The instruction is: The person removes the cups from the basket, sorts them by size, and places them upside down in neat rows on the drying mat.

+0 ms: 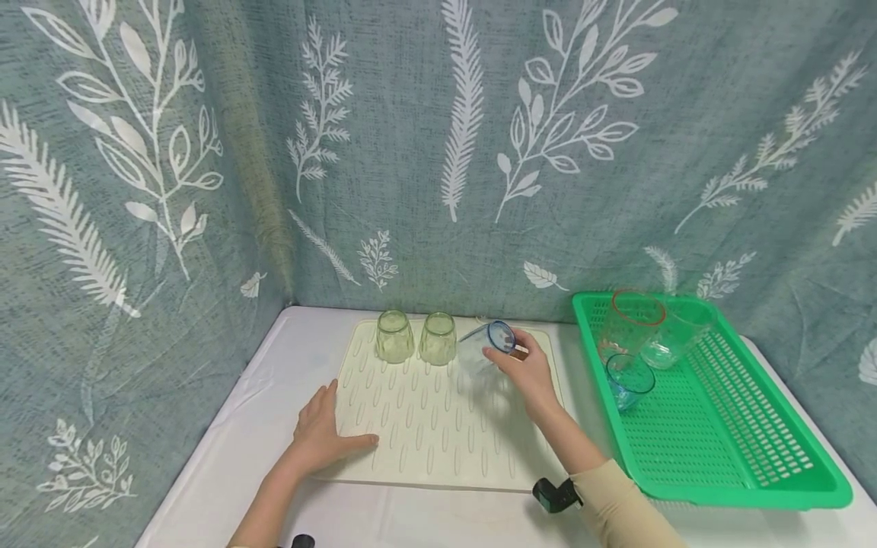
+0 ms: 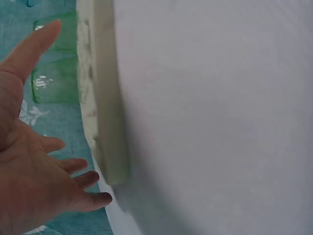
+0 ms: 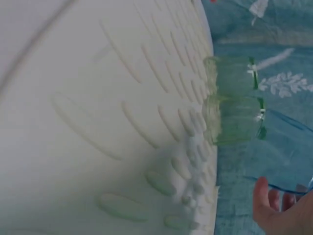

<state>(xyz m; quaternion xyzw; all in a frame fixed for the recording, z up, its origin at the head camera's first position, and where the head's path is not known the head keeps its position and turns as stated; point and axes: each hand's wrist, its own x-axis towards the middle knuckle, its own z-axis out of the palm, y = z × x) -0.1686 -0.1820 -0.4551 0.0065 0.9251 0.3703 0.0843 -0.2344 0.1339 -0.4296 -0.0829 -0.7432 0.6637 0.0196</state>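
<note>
- A left hand (image 1: 318,441), fingers spread and holding nothing, hovers at the left edge of a cream mat (image 1: 425,445); a bump could jog it.
- A right hand (image 1: 530,373) grips a tilted blue-rimmed glass (image 3: 279,156) over the mat's far right; a slipping fingertip hold could drop it.
- Two green glasses (image 1: 437,339), apparently inverted, stand just left; a sideways swing could knock them.
</note>
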